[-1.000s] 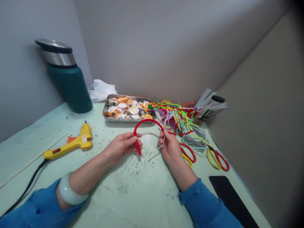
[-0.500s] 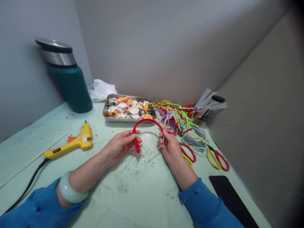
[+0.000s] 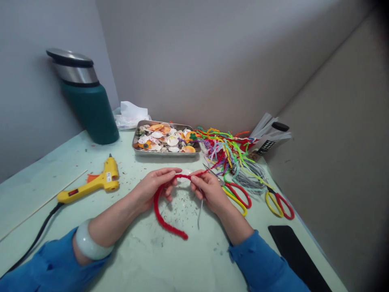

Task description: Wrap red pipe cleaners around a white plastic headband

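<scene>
Strip, fuzzy, red and curved (image 3: 161,217): runs from the left hand's fingers down and around below them, its free end under the space between the hands.
Left hand (image 3: 159,184): nearly closed, thumb and fingers pinching the strip; pale green bangle (image 3: 92,241) on the forearm.
Right hand (image 3: 209,190): nearly closed, thumb and forefinger pinching a thin red fuzzy strand (image 3: 184,176), which spans the space between the hands. Whether strand and strip are one piece cannot be told.
Thin grey wire (image 3: 199,215): hangs below the right hand's fingers.
Red-and-yellow-handled scissors (image 3: 241,194): just beyond and right of the right hand, on the pale green table (image 3: 146,263).
Rectangular metal tray (image 3: 166,154): beyond the hands, full of white and orange shells (image 3: 172,140).
Multicoloured heap of fuzzy strands (image 3: 223,150): beyond the right hand.
Yellow glue gun (image 3: 91,185): left of the left hand, on its side.
Dark green bottle (image 3: 88,109): farther off, beyond the glue gun.
</scene>
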Demonstrator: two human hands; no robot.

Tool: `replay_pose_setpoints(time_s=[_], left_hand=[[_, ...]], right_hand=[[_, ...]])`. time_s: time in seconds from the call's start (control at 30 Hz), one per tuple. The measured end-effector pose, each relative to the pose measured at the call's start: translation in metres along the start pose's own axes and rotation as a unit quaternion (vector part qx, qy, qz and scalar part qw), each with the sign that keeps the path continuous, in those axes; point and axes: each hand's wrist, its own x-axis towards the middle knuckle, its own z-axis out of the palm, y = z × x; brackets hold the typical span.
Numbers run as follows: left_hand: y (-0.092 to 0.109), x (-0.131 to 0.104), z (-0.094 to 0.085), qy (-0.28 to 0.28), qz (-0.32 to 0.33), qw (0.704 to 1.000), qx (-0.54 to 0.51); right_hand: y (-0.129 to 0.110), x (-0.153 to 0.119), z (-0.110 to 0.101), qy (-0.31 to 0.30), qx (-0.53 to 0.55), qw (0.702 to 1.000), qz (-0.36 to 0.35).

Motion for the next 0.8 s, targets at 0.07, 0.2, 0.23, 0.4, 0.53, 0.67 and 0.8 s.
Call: replay_pose_setpoints(time_s=[0.07,0.2,0.23,0.4,0.53,0.67,0.8], left_hand=[[-0.002,0.0,0.0,-0.007,-0.008,0.999,0.042],[-0.006,0.0,0.002,-0.015,-0.002,0.987,0.162],[-0.007,0.0,0.002,-0.018,0.001,0.982,0.189],[-0.006,0.0,0.005,-0.034,0.012,0.971,0.238],[-0.004,-0.001,0.006,-0.029,0.006,0.967,0.252],[-0.006,-0.001,0.005,-0.037,0.056,0.954,0.291],[-0.01,0.001,0.001,-0.054,0.102,0.924,0.366]], right_hand=[[0.0,-0.002,0.003,-0.041,-0.012,0.999,0.005],[0.0,-0.004,0.008,-0.081,-0.027,0.996,0.007],[0.0,-0.005,0.009,-0.087,-0.028,0.996,0.01],[0.002,-0.004,0.009,-0.059,-0.012,0.998,0.029],[0.004,-0.002,0.009,0.008,-0.037,0.999,0.002],[0.004,-0.002,0.009,0.024,-0.043,0.999,-0.009],[0.002,-0.003,0.011,0.031,-0.04,0.999,-0.012]])
